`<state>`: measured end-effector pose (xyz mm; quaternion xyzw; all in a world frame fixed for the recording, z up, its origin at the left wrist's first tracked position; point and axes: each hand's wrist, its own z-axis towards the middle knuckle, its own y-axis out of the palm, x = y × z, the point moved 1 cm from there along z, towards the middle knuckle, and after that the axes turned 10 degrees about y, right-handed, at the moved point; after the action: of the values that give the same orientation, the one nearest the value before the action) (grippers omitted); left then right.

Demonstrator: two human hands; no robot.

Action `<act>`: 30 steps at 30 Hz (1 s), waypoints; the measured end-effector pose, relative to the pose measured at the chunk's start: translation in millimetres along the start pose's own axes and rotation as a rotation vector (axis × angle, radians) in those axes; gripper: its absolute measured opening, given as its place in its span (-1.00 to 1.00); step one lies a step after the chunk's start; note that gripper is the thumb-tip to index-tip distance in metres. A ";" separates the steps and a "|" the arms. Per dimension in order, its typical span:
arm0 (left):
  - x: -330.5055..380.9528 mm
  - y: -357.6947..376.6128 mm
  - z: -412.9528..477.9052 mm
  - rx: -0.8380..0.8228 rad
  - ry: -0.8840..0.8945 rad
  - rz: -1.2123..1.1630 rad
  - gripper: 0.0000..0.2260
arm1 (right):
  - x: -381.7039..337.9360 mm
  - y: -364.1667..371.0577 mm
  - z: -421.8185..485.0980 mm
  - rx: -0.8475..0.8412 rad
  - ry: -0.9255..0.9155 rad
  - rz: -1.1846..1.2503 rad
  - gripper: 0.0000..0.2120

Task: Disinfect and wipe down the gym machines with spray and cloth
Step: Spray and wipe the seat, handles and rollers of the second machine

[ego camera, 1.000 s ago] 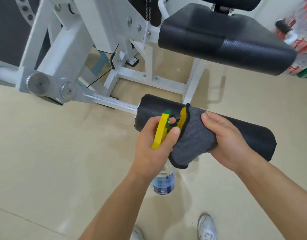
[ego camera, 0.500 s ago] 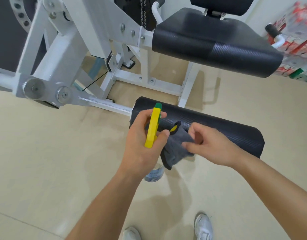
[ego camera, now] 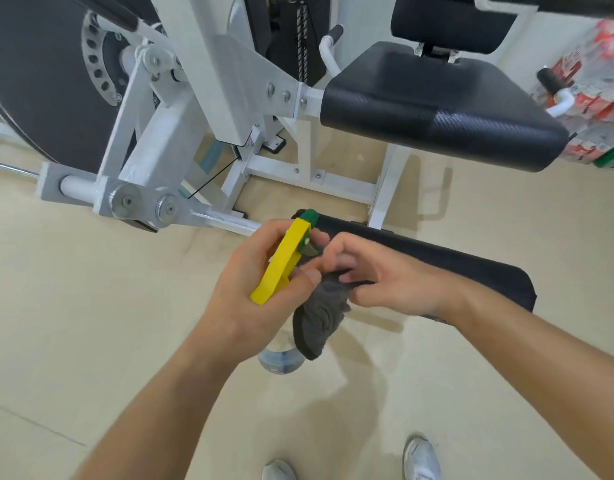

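The left hand (ego camera: 243, 292) wraps its fingers round the spray bottle (ego camera: 281, 261). The right hand (ego camera: 399, 284) pinches the grey cloth (ego camera: 319, 318), bunched between both hands. The long black pad (ego camera: 465, 268) lies sideways just behind, nearer the right hand.

Left hand (ego camera: 246, 292), right hand (ego camera: 392, 282): curled, close together

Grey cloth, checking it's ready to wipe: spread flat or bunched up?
Bunched up: the grey cloth hangs in a crumpled wad, pinched by the right hand beside the left hand gripping the spray bottle.
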<state>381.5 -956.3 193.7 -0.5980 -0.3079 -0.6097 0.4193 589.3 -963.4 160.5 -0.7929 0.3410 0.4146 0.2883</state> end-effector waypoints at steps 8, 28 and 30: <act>-11.8 -7.7 8.2 0.013 -0.017 0.089 -0.72 | 9.2 -22.2 -3.2 0.172 0.099 -0.495 -0.68; -81.7 15.1 42.2 0.239 -0.015 0.326 -0.79 | 123.0 -32.4 2.5 0.778 -0.230 -0.998 -0.74; -97.8 17.4 23.2 0.284 -0.110 0.236 -0.81 | 146.4 -18.1 3.1 0.668 -0.175 -1.087 -0.71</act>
<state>401.1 -929.9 97.2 -0.5973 -0.3411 -0.4732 0.5504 664.0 -994.3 37.1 -0.6833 -0.0237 0.1439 0.7155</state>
